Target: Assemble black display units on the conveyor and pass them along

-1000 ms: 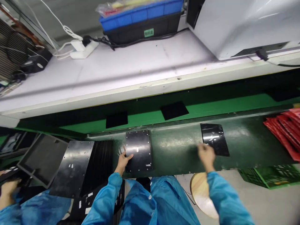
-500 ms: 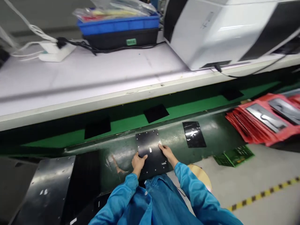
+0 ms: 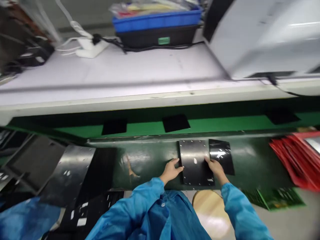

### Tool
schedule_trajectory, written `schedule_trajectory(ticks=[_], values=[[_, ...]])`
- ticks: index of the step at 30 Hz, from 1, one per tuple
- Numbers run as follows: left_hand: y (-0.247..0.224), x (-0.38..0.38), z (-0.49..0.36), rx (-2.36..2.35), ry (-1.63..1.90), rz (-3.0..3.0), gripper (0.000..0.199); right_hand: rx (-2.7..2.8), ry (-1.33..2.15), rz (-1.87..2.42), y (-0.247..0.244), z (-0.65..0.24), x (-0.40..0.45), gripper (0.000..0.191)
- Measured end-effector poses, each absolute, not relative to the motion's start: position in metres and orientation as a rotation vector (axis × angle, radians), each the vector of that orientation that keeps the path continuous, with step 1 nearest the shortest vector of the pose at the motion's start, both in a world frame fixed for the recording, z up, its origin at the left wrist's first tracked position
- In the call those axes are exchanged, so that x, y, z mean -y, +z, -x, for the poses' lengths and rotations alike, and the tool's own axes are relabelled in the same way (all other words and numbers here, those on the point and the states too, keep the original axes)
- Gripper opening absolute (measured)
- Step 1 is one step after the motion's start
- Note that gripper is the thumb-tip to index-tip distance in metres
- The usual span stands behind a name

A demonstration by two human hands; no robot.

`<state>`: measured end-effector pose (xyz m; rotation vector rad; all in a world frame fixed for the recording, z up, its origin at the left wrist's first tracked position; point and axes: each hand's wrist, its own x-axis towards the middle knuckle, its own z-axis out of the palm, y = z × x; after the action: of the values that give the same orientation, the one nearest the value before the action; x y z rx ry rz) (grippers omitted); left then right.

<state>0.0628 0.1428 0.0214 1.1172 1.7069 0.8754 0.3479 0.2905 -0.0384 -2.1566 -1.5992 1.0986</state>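
Blue clothing [image 3: 27, 216] of another person, lower left corner; blurred. Large plate [image 3: 66, 175], dark, spotted along its border, lying at a slant. Dark sheets [image 3: 98, 180], just beside it; count not legible. Green bench [image 3: 147, 151], bearing one brown worn patch [image 3: 130, 168]. Left hand [image 3: 172, 171], one, at the left edge of the panel; thumb and forefinger parted, no closed grasp seen. Black panel [image 3: 196, 170], flat on the bench between both hands, pale dots along its border, white mark near the middle. Round stool top [image 3: 212, 213], wooden, below the bench edge. Right hand [image 3: 216, 168], one, fingertips at the panel's right edge; whether pinching or merely resting, cannot tell. Glossy sheet [image 3: 223, 158], black, flat, just right of the panel. Red stack [image 3: 296, 161], far right. Green crate [image 3: 280, 198], on the floor. Progress, as judged: panel set down, its placing apparently near complete; glossy sheet lies beside it, not laid on it.
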Motion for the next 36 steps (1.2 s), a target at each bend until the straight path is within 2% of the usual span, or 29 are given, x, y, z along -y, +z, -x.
schedule_trajectory(ticks=[2,4,6,8,11,14,17,22,25,27,32,36], values=[[0.056,-0.098,0.014,-1.811,1.067,-1.345,0.041,1.771,0.705,2.176,-0.028,-0.321,-0.295,0.057],[0.095,-0.033,0.117,-2.236,1.214,-1.447,0.031,1.845,0.684,1.981,-0.017,-0.258,-0.289,0.055],[0.128,0.038,0.224,-2.898,1.167,-1.162,0.035,1.894,1.079,1.696,-0.005,-0.163,-0.262,0.046],[0.145,0.097,0.312,-3.320,0.743,-0.665,0.049,1.920,1.574,1.408,0.010,-0.055,-0.214,0.036],[0.137,0.140,0.380,-3.182,0.315,-0.349,0.074,1.770,2.208,1.209,0.036,0.095,-0.124,0.039],[0.114,0.142,0.376,-3.130,0.300,-0.400,0.082,1.579,2.542,1.114,0.058,0.191,-0.049,0.056],[0.100,0.127,0.338,-3.199,0.427,-0.370,0.078,1.478,2.547,0.965,0.069,0.222,-0.015,0.066],[0.103,0.089,0.258,-3.101,0.747,-0.453,0.071,1.410,2.327,0.920,0.083,0.161,-0.043,0.065],[0.096,0.062,0.213,-2.740,1.114,-0.612,0.063,1.432,2.214,0.968,0.101,0.104,-0.065,0.056],[0.081,0.045,0.190,-2.401,1.336,-0.597,0.061,1.539,2.021,1.076,0.112,0.080,-0.070,0.050],[0.028,0.021,0.159,-1.687,1.577,-0.356,0.079,2.072,1.440,1.435,0.115,0.078,-0.067,0.031],[0.017,0.028,0.149,-1.591,1.553,-0.447,0.089,2.221,1.365,1.491,0.095,0.084,-0.067,0.040]])
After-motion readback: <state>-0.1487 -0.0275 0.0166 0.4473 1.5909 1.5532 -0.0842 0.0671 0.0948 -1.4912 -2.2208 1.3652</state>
